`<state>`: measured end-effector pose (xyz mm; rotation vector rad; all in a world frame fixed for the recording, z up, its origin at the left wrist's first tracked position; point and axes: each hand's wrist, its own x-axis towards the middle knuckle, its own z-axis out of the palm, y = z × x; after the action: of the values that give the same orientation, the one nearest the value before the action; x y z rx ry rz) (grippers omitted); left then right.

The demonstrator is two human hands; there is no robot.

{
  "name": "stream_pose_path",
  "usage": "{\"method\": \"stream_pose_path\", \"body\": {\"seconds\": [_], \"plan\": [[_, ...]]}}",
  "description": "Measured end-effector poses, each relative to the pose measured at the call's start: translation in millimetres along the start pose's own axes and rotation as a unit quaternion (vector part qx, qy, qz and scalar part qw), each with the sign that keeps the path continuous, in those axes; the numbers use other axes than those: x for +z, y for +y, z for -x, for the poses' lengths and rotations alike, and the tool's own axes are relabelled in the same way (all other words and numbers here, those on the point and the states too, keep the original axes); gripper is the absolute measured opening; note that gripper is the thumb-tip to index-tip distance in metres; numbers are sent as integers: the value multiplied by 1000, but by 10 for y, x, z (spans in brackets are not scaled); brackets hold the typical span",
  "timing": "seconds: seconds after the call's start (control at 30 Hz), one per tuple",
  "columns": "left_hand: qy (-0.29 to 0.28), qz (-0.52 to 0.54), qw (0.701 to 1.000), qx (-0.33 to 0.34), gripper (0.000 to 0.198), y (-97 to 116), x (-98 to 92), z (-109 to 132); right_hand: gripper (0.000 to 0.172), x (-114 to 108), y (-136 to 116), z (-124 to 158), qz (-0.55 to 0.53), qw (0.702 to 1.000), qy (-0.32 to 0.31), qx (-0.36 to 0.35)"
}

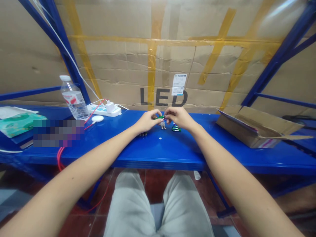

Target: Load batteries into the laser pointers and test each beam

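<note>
Your bare left forearm (81, 174) and right forearm (229, 171) stretch forward and angle inward. Your left hand (145, 121) and right hand (181, 117) nearly meet, each curled in a fingertip pinch. Below, your legs (129, 204) are bent, knees slightly apart.

Head-worn view — facing forward, tilted down; blue table (172, 149) near below.

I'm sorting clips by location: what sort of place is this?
Probably a workshop or storeroom workstation, though the view can't confirm it: small silvery pieces lie on a blue table, a power strip sits toward its left, and taped cardboard printed LED stands behind.
</note>
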<state>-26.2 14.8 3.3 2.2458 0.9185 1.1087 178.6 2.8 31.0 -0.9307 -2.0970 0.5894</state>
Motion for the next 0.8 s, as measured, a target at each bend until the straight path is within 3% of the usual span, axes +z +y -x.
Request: {"method": "stream_pose_path", "body": {"seconds": [0.13, 0.27, 0.37, 0.57, 0.8], "plan": [[9, -64, 997, 37, 20, 66, 4, 18, 8, -13, -40, 14, 56, 998, -9, -6], [-25, -102, 994, 39, 39, 132, -8, 30, 12, -30, -34, 16, 93, 995, -17, -24], [-18, -132, 990, 43, 38, 143, -20, 31, 17, -41, -12, 12, 121, 992, -38, -21], [-25, -109, 992, 55, 23, 142, -59, 34, 25, -59, -38, 34, 166, 981, -90, -43], [-4, -54, 998, 41, 21, 149, -64, 21, 23, -54, -95, 55, 222, 969, -95, -61]]}}
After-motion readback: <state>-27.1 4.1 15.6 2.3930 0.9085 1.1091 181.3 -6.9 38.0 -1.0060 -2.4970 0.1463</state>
